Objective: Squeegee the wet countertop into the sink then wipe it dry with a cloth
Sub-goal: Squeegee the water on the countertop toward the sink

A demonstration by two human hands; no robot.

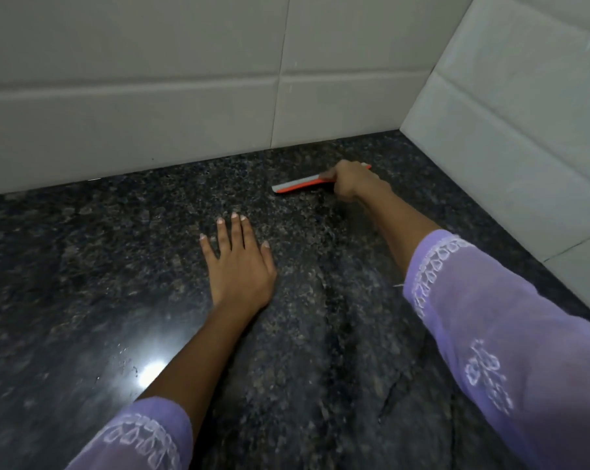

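The worktop is dark speckled polished stone, glossy enough to mirror a lamp, with wet streaks. The wall tiles look smooth, pale, faintly sheened ceramic. The squeegee seems orange plastic with a grey blade. The sleeves are thin lilac cloth with white embroidery.

— Right hand?
— Closed around an orange squeegee, blade down on the dark granite countertop near the tiled corner.
— Left hand?
— Flat on the countertop, fingers spread, well apart from the squeegee.
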